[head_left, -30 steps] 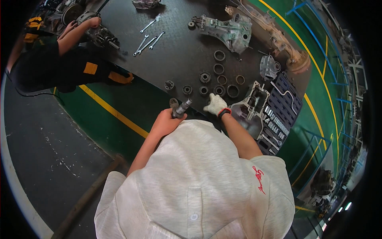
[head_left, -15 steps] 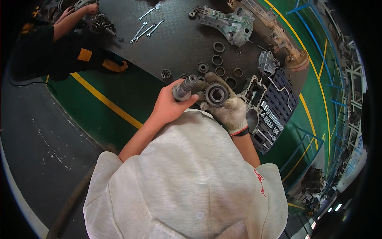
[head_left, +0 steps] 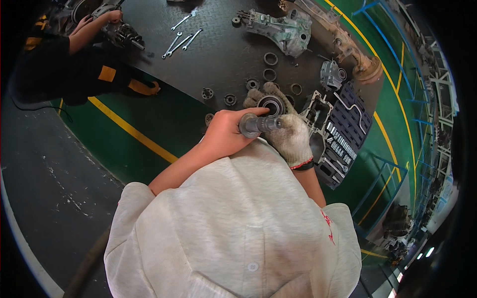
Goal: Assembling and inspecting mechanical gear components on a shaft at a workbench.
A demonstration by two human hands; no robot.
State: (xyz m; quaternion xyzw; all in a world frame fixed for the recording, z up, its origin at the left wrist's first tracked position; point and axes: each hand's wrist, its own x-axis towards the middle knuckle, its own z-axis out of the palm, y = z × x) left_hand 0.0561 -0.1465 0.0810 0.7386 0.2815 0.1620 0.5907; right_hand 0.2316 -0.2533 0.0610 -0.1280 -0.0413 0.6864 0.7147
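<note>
My bare left hand (head_left: 224,133) is closed around a stepped metal gear shaft (head_left: 259,125), which lies tilted with its narrow end pointing right. Its index finger reaches across to the rim of a gear (head_left: 272,105) with a ring-shaped bore. That gear sits in my right hand (head_left: 288,136), which wears a pale knitted glove with a red cuff edge and curls its fingers around it. The shaft's narrow end overlaps the gloved palm; whether they touch, I cannot tell. Just beyond my hands, small gears (head_left: 230,100) and rings (head_left: 270,75) lie on the dark metal table (head_left: 198,74).
At the far side stands a gearbox housing (head_left: 283,32), with a rusty axle part (head_left: 343,42) right of it. An open socket set case (head_left: 348,119) and an opened casing (head_left: 317,111) lie at right. Several wrenches (head_left: 182,44) rest far left. A co-worker's arm (head_left: 92,30) handles machinery.
My left hand has moved right, and the shaft has swung from upright to pointing right, over the glove. Its index finger now reaches the gear in my right hand.
</note>
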